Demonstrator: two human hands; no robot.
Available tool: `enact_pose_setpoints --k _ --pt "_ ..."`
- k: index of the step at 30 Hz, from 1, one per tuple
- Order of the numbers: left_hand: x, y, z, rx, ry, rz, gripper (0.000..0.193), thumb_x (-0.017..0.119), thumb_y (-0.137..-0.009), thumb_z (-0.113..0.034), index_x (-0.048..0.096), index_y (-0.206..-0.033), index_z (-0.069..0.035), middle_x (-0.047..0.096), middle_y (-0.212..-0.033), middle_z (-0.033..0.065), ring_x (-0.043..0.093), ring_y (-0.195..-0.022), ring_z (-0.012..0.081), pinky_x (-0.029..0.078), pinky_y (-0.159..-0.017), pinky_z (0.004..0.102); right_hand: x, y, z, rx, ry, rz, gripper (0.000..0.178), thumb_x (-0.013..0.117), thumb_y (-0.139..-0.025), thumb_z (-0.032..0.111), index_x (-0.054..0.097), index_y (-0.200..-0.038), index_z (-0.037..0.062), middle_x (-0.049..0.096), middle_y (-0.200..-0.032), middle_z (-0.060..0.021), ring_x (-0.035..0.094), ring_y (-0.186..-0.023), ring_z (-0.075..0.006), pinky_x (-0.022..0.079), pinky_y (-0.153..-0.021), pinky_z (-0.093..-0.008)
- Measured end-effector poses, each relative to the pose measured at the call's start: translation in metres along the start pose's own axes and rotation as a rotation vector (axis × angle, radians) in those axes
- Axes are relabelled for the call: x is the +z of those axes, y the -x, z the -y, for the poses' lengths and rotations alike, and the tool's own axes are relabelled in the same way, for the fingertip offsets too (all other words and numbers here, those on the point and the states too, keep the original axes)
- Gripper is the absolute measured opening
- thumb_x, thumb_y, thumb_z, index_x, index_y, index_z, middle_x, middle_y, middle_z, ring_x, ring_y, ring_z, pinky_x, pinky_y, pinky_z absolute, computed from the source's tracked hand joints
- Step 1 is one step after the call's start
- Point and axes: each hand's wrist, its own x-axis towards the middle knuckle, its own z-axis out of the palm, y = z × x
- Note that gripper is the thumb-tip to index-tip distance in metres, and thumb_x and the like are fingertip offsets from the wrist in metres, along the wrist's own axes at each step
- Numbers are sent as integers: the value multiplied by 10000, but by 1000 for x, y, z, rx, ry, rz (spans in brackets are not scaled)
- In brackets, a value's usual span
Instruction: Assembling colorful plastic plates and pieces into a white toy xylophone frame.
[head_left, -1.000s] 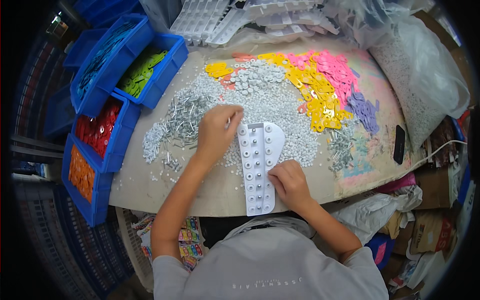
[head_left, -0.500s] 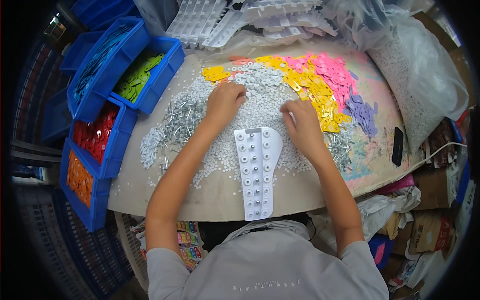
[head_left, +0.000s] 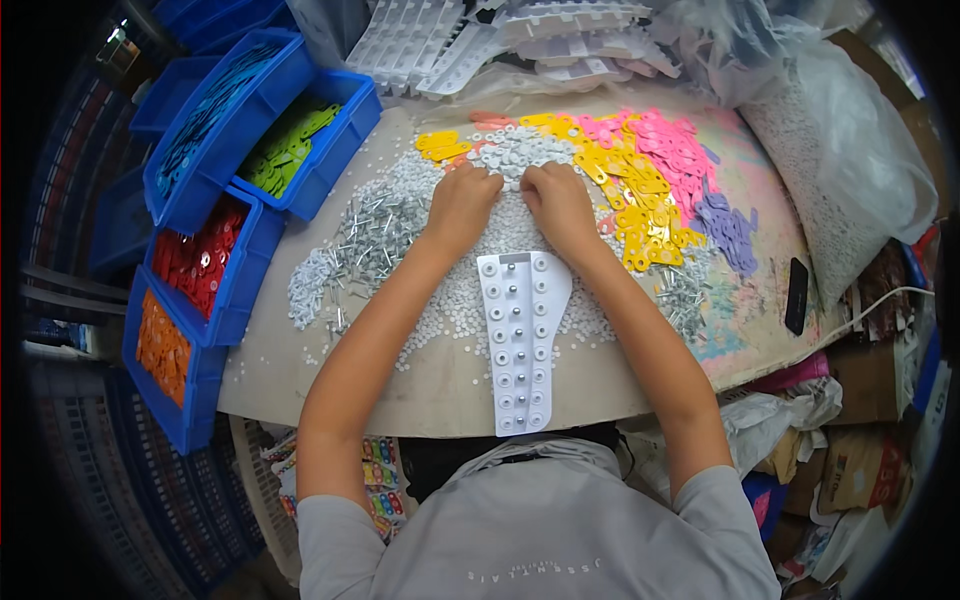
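Both hands are at the heap of white plastic rings in the upper middle of the table. My left hand reaches its left side, fingers curled and fingertips pressed together. Close beside it, my right hand is bent inward with its fingers closed likewise. Whatever lies in either set of fingertips is too small to make out. Between my forearms lies a white plastic holder, with white rings along both sides and metal pins down its middle. Small white discs spread around and under the hands.
Metal pins are heaped at left. Yellow links, pink links and purple links lie to the right. Blue bins line the left edge. A black phone-like object and a full plastic bag are far right.
My right hand has moved left and up to the white rings, close to my left hand. My left hand has shifted slightly right. The view has shifted a little.
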Motion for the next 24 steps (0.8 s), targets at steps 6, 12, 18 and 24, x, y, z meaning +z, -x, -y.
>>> enact_pose_setpoints --k 6,12,18,24 --pt "-11 -1 -8 -7 42 -54 101 735 -799 -95 652 -834 -49 653 -830 119 632 -862 313 507 -780 434 -4 3 -2 -5 -11 3 107 711 -822 76 676 -923 76 643 -913 -109 602 -953 -327 481 -851 -442" --pt "-64 28 -29 -385 395 -68 142 747 -835 -80 683 -951 -29 681 -868 94 626 -822 255 499 -764 372 -24 14 9 57 -111 -15 116 697 -836 45 659 -945 40 662 -901 -124 608 -920 -327 485 -825 -434" --pt "-115 112 -86 -317 587 64 133 759 -837 -67 725 -960 -27 684 -900 80 614 -841 233 483 -801 339 -98 86 49 145 -330 4 90 678 -874 20 660 -959 -3 670 -948 -99 610 -925 -251 478 -855 -353" --pt "-115 159 -130 -343 721 208 114 766 -814 -24 751 -926 -38 655 -902 72 601 -905 241 473 -816 341 -120 157 93 199 -476 281 76 684 -867 8 670 -941 12 668 -956 -93 602 -972 -261 470 -874 -351"
